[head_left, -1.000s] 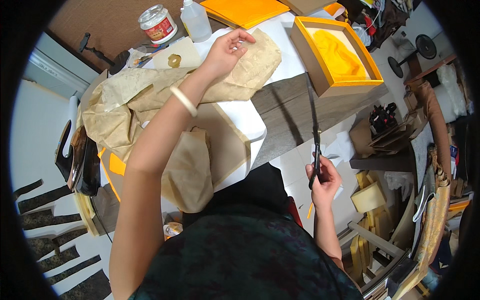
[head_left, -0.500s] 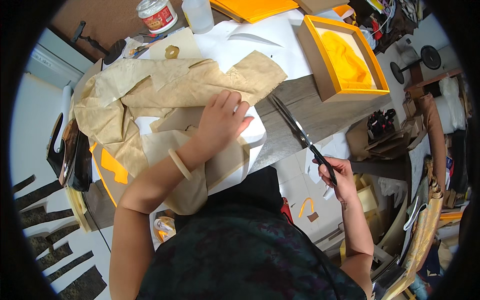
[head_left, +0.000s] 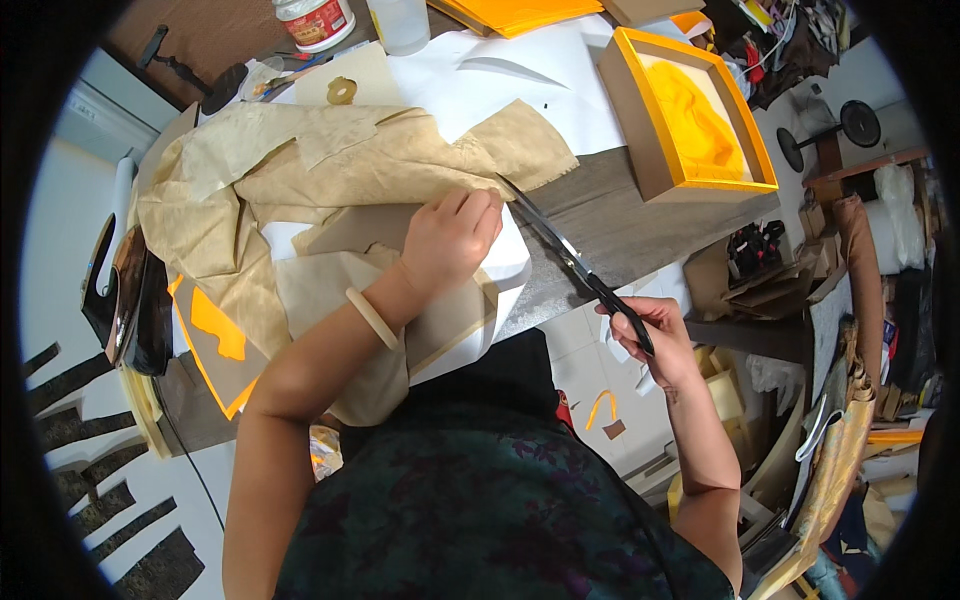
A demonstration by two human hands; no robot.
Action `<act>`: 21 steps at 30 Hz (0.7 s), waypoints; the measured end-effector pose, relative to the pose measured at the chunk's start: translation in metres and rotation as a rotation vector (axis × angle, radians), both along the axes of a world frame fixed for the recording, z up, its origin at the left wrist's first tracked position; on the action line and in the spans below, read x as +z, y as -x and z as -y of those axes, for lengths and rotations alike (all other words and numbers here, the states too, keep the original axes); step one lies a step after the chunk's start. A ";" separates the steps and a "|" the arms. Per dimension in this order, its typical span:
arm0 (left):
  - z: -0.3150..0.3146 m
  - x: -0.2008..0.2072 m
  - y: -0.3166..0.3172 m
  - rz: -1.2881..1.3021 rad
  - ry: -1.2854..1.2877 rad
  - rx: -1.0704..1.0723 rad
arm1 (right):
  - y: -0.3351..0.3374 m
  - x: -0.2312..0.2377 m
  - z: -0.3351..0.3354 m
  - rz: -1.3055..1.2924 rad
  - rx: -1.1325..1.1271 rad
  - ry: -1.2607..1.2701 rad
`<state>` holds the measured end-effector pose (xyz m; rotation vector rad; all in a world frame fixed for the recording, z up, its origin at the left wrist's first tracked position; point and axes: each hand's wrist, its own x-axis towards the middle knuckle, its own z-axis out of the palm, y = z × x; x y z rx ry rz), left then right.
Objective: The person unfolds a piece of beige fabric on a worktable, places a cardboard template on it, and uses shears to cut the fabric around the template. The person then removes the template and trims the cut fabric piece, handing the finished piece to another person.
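Observation:
A crumpled piece of beige cloth (head_left: 340, 165) with a faint pattern lies across the worktable, its frayed end pointing right. My left hand (head_left: 453, 237), with a pale bangle (head_left: 372, 318) on the wrist, is closed on the near edge of this cloth; the fingertips are partly hidden. My right hand (head_left: 657, 340) grips the black handles of long scissors (head_left: 568, 255). Their blades reach up and left, and the tip meets the cloth just beyond my left fingers. How far the blades are parted is hard to see.
An open orange-edged box (head_left: 650, 150) holding yellow cloth stands at the right. Along the back are a lidded jar (head_left: 318, 22), a translucent cup (head_left: 400, 25) and orange sheets (head_left: 530, 12). White paper (head_left: 500, 75) covers part of the table. Orange-edged board (head_left: 225, 365) lies at left.
My right hand has moved left and up with the scissors, bringing the blade tip from beside the cloth's end to its near edge. My left hand has closed more on the cloth.

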<state>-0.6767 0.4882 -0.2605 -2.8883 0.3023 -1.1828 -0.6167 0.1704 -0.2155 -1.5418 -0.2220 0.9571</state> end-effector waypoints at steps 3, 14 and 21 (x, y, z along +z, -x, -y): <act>0.001 -0.003 0.005 0.001 -0.011 0.002 | 0.002 0.003 -0.013 -0.098 -0.041 0.005; 0.003 -0.004 0.012 -0.023 0.098 -0.022 | 0.020 -0.001 -0.033 -0.123 -0.064 0.012; 0.004 -0.002 0.015 -0.085 0.154 -0.053 | 0.030 -0.007 -0.036 -0.088 -0.078 0.013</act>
